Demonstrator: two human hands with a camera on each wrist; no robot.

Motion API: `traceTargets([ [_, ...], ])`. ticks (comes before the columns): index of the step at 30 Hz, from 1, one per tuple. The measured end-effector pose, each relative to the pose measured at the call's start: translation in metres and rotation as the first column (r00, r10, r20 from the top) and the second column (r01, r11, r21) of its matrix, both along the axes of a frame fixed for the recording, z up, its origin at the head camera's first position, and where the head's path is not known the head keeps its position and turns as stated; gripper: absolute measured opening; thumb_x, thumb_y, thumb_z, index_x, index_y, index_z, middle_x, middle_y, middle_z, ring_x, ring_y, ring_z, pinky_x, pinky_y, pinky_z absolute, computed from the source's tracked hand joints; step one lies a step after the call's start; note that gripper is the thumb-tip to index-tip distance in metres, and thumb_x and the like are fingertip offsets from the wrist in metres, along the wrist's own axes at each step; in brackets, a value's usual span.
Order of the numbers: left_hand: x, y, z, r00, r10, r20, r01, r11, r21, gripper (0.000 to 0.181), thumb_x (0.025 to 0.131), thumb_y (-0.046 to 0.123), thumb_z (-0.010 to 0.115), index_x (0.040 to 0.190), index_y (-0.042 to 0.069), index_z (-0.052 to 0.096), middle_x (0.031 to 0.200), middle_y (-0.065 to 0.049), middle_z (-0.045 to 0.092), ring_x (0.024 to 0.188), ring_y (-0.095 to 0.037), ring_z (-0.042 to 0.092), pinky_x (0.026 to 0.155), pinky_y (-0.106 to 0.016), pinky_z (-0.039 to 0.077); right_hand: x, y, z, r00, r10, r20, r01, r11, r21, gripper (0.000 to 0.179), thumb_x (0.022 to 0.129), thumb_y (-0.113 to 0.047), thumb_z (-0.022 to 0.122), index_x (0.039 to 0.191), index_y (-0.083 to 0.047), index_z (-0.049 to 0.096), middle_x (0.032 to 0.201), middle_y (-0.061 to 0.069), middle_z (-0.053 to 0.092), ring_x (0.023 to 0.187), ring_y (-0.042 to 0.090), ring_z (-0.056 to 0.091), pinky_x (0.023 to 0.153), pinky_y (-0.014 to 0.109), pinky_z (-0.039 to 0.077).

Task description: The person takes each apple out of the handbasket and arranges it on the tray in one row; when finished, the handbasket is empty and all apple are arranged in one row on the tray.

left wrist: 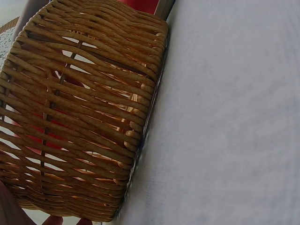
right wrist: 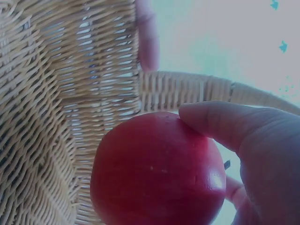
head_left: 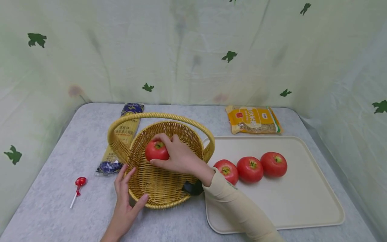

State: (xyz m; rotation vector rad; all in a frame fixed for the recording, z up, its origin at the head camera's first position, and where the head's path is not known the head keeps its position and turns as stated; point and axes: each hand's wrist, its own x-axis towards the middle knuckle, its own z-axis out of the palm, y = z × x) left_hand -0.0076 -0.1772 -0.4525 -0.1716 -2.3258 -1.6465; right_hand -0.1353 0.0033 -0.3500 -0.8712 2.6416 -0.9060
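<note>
In the head view, a yellow wicker basket (head_left: 163, 186) with an arched handle stands near the middle of the table. My right hand (head_left: 181, 156) reaches into it and holds a red apple (head_left: 156, 150) between thumb and fingers. The right wrist view shows this apple (right wrist: 157, 171) close up, with woven basket wall behind it. At the basket's front left, my left hand (head_left: 125, 198) rests its spread fingers and thumb against the rim. Seen from the left wrist, the basket's woven side (left wrist: 79, 108) fills much of the picture, with fingertips at the bottom edge.
A cream tray (head_left: 302, 201) on the right bears three red apples (head_left: 249, 169). Behind it lies an orange food packet (head_left: 254, 119). A spaghetti packet (head_left: 110, 158) lies left of the basket, partly behind its handle. A red lollipop (head_left: 80, 182) is at far left.
</note>
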Motion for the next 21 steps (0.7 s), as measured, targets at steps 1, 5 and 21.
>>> traceTargets([
  [1, 0.0, 0.0, 0.0, 1.0, -0.004, -0.003, 0.004, 1.0, -0.002, 0.081, 0.08, -0.001, 0.066, 0.149, 0.012, 0.025, 0.155, 0.001, -0.003, 0.139, -0.021, -0.003, 0.097, -0.07, 0.003, 0.002, 0.001, 0.001, 1.0, 0.006, -0.011, -0.006, 1.0, -0.009, 0.058, 0.082, -0.05, 0.067, 0.131, -0.034, 0.04, 0.107, 0.008, 0.046, 0.086, 0.019, 0.054, 0.063, 0.027, 0.048],
  [5, 0.0, 0.0, -0.001, 1.0, -0.01, -0.01, 0.01, 1.0, -0.008, 0.081, 0.08, -0.001, 0.065, 0.149, 0.011, 0.025, 0.155, 0.0, -0.004, 0.139, -0.021, -0.003, 0.097, -0.07, 0.003, 0.01, 0.008, 0.006, 0.998, 0.021, -0.052, -0.025, 0.998, -0.062, 0.058, 0.083, -0.051, 0.066, 0.132, -0.034, 0.04, 0.11, 0.007, 0.044, 0.09, 0.018, 0.053, 0.064, 0.025, 0.048],
  [21, -0.001, -0.001, -0.001, 1.0, -0.012, -0.009, 0.012, 1.0, -0.012, 0.079, 0.081, -0.003, 0.064, 0.149, 0.01, 0.024, 0.155, 0.0, -0.004, 0.139, -0.021, -0.004, 0.099, -0.066, 0.004, 0.041, 0.036, 0.011, 0.989, -0.005, -0.149, -0.028, 0.976, -0.215, 0.058, 0.083, -0.052, 0.065, 0.134, -0.038, 0.04, 0.117, 0.003, 0.044, 0.091, 0.017, 0.057, 0.073, 0.03, 0.05],
])
